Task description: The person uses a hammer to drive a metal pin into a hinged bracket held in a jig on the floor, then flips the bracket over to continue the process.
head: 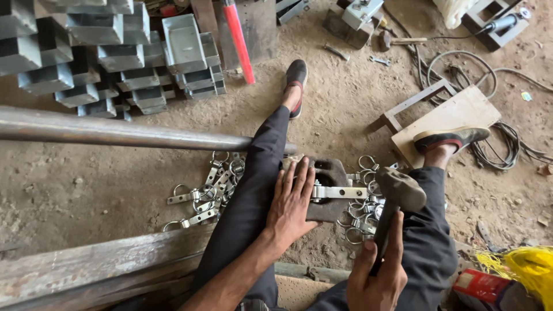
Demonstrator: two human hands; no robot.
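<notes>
Between the outstretched legs, on the dirt floor [75, 190], we note a dark metal block [329, 190] with a flat metal clamp strap [340, 192] lying across it. Our left hand [292, 203] reaches forward, fingers spread flat, pressing the strap's left end onto the block. Our right hand [377, 275], drawn back, is fisted around a hammer [394, 201] handle, its head poised just right of the strap. Loose clamp pieces [203, 193] lie beside both legs.

clamp piles [201, 193] flanking block [325, 190], pipe [115, 132] behind
</notes>
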